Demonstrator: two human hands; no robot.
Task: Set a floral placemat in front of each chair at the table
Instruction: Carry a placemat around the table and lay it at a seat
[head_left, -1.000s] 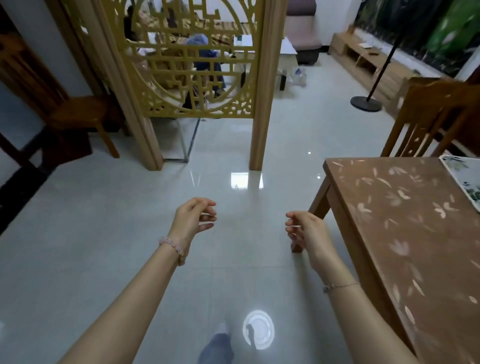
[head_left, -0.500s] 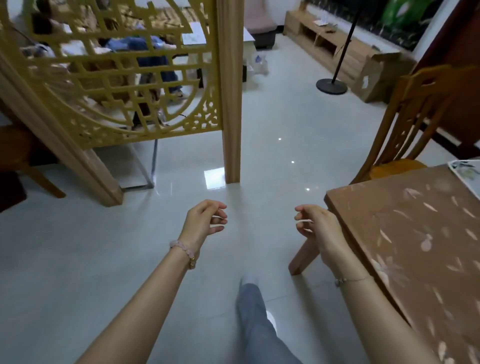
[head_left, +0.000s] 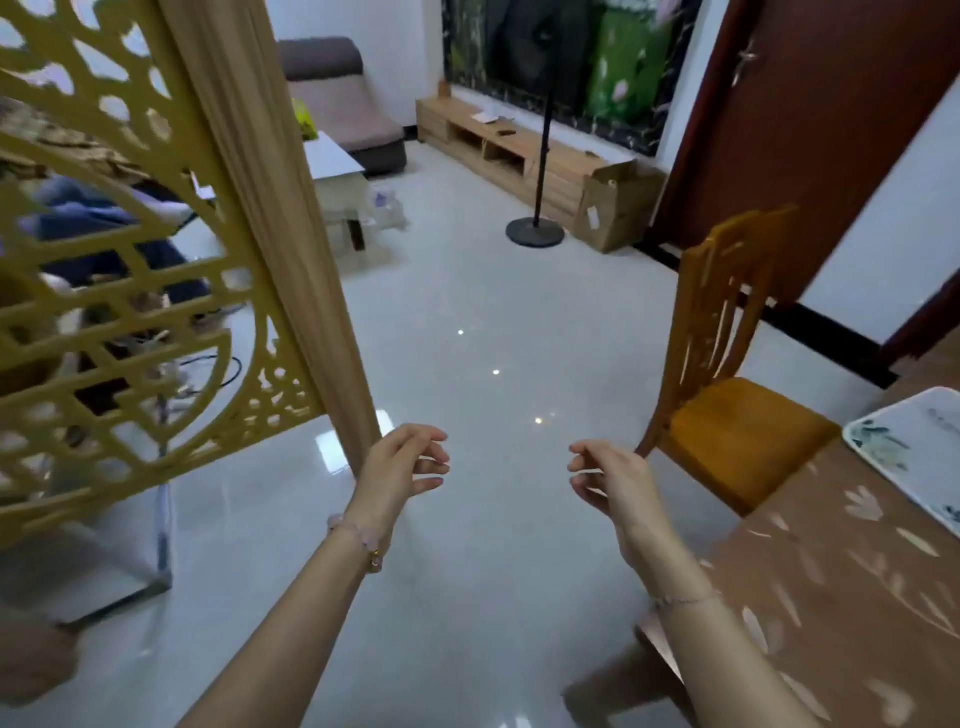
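Left hand (head_left: 400, 467), right hand (head_left: 613, 480) empty; fingers loosely curled. Placemat (head_left: 914, 452) on bench (head_left: 831, 597), well right of right fingers. Judgement: square it before chair (head_left: 737, 431), edge parallel.

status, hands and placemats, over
Left hand and right hand empty, fingers loosely curled. White floral placemat lies on brown leaf-patterned table, near orange wooden chair. Nothing seen between hands and table.

The tabletop (head_left: 852, 587) is brown with pale leaf prints, the placemat (head_left: 914, 452) white with dark green floral sprigs, the chair (head_left: 727, 374) orange-brown wood, the lattice screen (head_left: 130, 291) golden yellow, and the floor (head_left: 467, 322) glossy pale grey.
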